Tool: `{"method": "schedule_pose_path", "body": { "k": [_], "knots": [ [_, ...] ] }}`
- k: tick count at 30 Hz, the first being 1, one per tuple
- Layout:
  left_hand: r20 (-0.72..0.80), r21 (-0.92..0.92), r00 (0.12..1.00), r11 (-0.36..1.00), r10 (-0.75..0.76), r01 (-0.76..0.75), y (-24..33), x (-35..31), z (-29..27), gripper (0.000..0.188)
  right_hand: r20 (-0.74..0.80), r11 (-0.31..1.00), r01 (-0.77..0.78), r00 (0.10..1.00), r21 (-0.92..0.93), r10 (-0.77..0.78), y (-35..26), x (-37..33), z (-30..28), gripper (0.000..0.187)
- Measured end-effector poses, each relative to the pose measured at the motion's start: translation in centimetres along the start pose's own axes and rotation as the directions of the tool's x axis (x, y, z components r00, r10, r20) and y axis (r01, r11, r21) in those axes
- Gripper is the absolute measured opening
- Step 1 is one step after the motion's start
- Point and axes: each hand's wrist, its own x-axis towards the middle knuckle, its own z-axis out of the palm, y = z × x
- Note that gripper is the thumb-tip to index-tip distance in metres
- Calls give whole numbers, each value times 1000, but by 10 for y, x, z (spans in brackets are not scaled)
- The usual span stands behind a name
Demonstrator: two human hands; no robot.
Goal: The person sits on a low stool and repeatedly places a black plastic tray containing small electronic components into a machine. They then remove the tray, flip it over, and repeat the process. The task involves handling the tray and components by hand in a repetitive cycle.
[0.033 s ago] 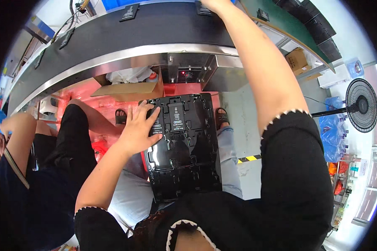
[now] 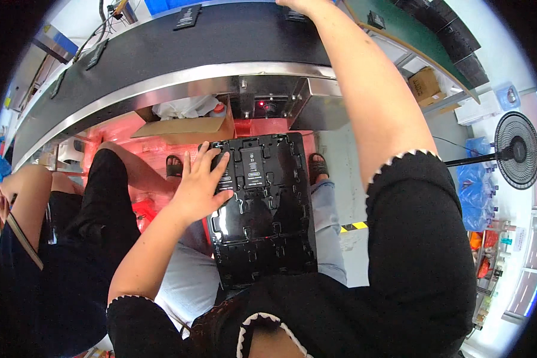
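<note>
A black plastic tray [image 2: 262,215] with moulded pockets lies across my lap. One flat black battery with white print [image 2: 253,167] sits in a far pocket. My left hand [image 2: 200,185] rests over the tray's far left part, fingers stretched and thumb apart, touching a second printed battery [image 2: 225,173] that it partly covers. My right arm reaches forward over the dark conveyor belt [image 2: 250,39]. At the top edge my right hand [image 2: 301,5] is beside or over another flat battery [image 2: 295,17]; its fingers are mostly cut off, so their grip is hidden.
More batteries lie along the belt, one [image 2: 187,17] left of my right hand. Under the metal belt frame stands an open cardboard box [image 2: 188,128]. A co-worker's legs [image 2: 104,191] are close on my left. A black fan [image 2: 515,151] stands at right, near a green table [image 2: 400,36].
My right hand has shifted slightly left at the top edge. The co-worker's arm at far left has moved. My left hand stays on the tray.
</note>
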Motion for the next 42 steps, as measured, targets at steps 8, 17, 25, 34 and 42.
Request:
{"method": "schedule_pose_path", "body": {
  "k": [8, 17, 25, 34, 42],
  "knots": [
    [-309, -23, 950, 998, 46, -55, 8, 24, -25, 56, 343, 917, -49, 934, 396, -99, 13, 24, -9, 29],
    [-567, 152, 797, 978, 207, -146, -46, 238, -180, 77, 156, 499, 75, 901, 863, -406, 38, -172, -104, 23],
    [-10, -81, 1000, 996, 22, -23, -11, 280, -196, 88, 326, 568, -123, 906, 814, -271, 82, -310, 41, 37],
    [17, -21, 985, 985, 174, -174, 17, 331, -171, 97, -57, 910, 216, 976, 353, -210, 79, -332, 58, 60],
    [-293, 42, 940, 984, 177, -172, 48, 316, -153, 76, -78, 766, 232, 970, 600, -232, 102, -376, 49, 55]
  ]
}}
